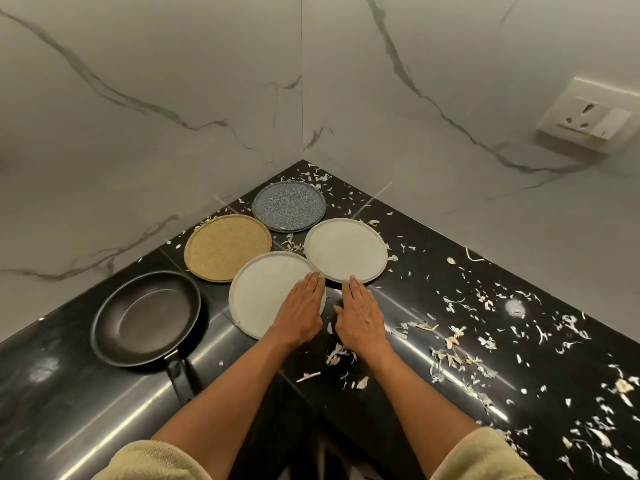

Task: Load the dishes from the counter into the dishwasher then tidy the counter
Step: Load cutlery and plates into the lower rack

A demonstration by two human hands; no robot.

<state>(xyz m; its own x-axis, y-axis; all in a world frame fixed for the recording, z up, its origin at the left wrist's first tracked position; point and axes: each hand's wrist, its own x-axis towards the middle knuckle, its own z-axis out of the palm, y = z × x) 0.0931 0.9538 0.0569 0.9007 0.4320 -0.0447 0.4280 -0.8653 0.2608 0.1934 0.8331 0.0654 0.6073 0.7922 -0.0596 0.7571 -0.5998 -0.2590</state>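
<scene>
A glossy black stone counter (104,410) strewn with pale peel scraps (450,358) carries a black non-stick frying pan (145,318), then four round plates: near pale grey (258,299), far pale grey (346,249), tan speckled (227,247), blue-grey speckled (289,206). The left hand (301,311) lies flat on the near plate, grasping nothing; the right hand (360,315) rests flat, fingertips at the far plate's rim.
</scene>
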